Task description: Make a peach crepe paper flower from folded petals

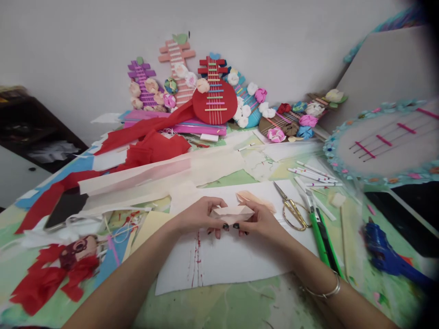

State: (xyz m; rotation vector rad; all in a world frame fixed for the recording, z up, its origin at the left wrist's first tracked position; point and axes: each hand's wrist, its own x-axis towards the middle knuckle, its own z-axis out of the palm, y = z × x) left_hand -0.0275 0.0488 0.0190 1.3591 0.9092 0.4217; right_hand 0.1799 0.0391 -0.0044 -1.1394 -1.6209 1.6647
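Between both hands is a folded piece of pale peach paper (233, 213), held above a white sheet (240, 260). My left hand (202, 214) pinches its left end, thumb in front. At the right end, my right hand (265, 221) grips it the same way, fingers bent. The two thumbs almost meet at the lower edge. Behind my right hand lies a loose peach strip of crepe paper (255, 199). Gold-handled scissors (293, 208) rest open on the sheet, right of that hand. A green utility knife (320, 233) lies beside them.
Several decorated model lutes (215, 100) lean against the wall. Red crepe paper (151, 148) and a pale roll (161, 178) spread across the left. A blue glue gun (387, 251) lies at right, near white sticks (313, 176) and a flower-edged round panel (387, 141).
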